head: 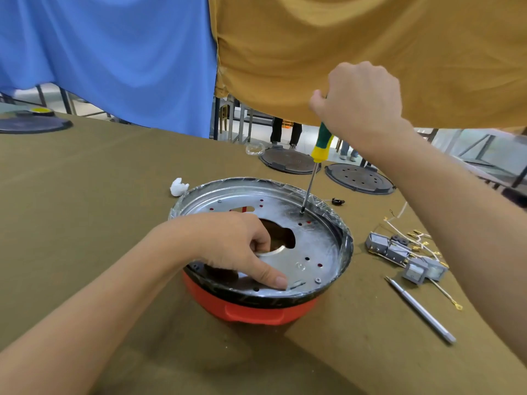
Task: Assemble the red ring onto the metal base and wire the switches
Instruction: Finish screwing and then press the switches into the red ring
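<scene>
Head view shows the right hand (pixel 362 95) wrapped around the green-and-yellow handle of a screwdriver (pixel 313 172), held upright so its tip sits on a screw near the far rim of the metal base (pixel 319 252), probably to drive it straight. The left hand (pixel 236 246) hooks curled fingers over the edge of the centre hole, thumb pressed flat, seemingly to stop the plate turning. Silvery, perforated and film-wrapped at the rim, it sits on the red ring (pixel 251 309) mid-bench; the switches (pixel 405 252) lie loose toward the right edge.
</scene>
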The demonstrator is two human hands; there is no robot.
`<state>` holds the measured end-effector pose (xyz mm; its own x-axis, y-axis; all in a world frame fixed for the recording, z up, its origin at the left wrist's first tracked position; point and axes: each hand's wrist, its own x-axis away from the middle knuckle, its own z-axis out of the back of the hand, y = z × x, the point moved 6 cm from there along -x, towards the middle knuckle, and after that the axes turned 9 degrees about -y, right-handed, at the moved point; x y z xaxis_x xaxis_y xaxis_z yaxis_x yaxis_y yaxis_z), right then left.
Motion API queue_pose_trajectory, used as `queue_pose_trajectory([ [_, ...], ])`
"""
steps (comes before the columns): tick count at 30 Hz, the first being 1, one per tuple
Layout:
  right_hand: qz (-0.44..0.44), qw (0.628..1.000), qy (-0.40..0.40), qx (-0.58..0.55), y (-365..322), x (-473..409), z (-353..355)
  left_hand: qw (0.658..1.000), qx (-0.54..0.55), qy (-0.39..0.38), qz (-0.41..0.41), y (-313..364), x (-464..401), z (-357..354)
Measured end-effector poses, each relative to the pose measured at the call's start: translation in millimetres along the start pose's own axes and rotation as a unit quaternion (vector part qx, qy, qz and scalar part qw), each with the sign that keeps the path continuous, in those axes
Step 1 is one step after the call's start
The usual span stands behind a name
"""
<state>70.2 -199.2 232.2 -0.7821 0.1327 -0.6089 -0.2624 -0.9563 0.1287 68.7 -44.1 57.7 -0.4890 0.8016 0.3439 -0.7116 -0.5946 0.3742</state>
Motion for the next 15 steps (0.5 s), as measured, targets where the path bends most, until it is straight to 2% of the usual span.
queue_pose_trajectory([
  [2, -0.006, 1.000, -0.001, 0.024, -2, 0, 0, 1.000, 0.002, 0.003, -0.001, 0, 1, 0],
  [3, 0.005, 1.000, -0.025, 0.014, -3, -2, -1, 1.000, 0.002, 0.005, -0.001, -1, 0, 0],
  [6, 0.024, 0.973, -0.189, -0.130, 2, -5, -6, 1.000, 0.000, 0.008, -0.001, -2, -1, -1],
  [8, 0.022, 0.956, -0.238, -0.167, 9, -4, -5, 1.000, 0.000, 0.008, -0.003, -3, -2, -2],
  [11, 0.016, 0.979, -0.195, -0.065, 11, -4, -2, 1.000, -0.001, 0.006, -0.008, -4, -3, -3],
  [15, 0.000, 0.994, -0.111, -0.018, 3, -2, 0, 1.000, -0.002, 0.006, -0.008, -4, -2, -2],
])
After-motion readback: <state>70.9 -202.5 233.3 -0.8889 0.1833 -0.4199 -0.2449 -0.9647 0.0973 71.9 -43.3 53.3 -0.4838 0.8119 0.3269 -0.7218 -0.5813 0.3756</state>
